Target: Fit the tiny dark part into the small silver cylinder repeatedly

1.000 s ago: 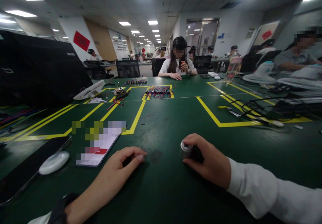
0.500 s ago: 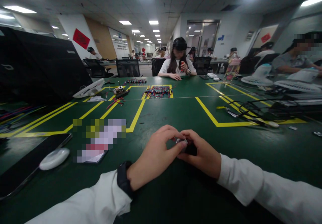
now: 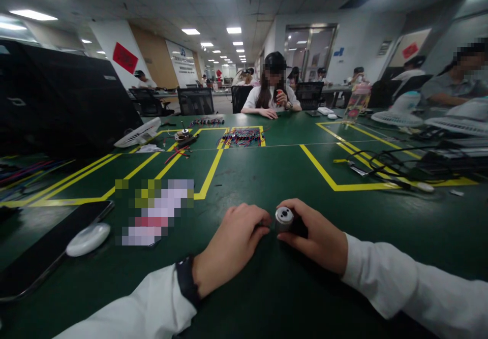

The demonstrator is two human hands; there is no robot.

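Note:
My right hand point(image 3: 318, 240) rests on the green table point(image 3: 247, 176) and grips a small silver-and-black cylinder point(image 3: 284, 219), its round end facing the camera. My left hand point(image 3: 232, 242) lies just left of the cylinder with curled fingers; the fingertips meet its side. A dark watch point(image 3: 186, 283) sits on my left wrist. Both arms wear white sleeves.
To the left lie a phone point(image 3: 152, 217), a white oval device point(image 3: 88, 239) and a dark tablet point(image 3: 49, 252). A black laptop lid point(image 3: 64, 105) stands at far left. Red and blue wires point(image 3: 242, 136) lie mid-table, black cables point(image 3: 389, 166) at right. Other people sit across and to the right.
My left hand came in from the left and closed beside the cylinder in my right hand. Half a second ago its fingers covered the cylinder's top; now that end shows.

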